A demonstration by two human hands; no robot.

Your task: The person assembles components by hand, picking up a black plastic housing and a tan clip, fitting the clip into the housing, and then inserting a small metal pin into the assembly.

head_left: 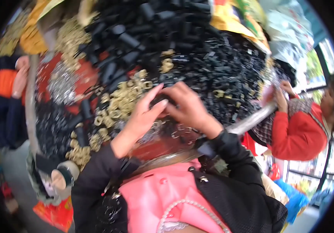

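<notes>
Both hands are mid-frame, left hand (145, 112) and right hand (189, 105) curled in toward each other, fingertips close. Honestly can't tell if they're pinching anything, too blurry. Cream rings (122, 97) are piled just left of them, black tubes (130, 40) up top, small black pieces (225, 66) heaped upper right.

red-topped table (155, 150) | grey floor (14, 165), left | bright dark-framed windows (315, 70), right

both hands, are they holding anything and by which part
Cannot be told: the left hand and right hand are close together, and anything between them is blurred.
</notes>
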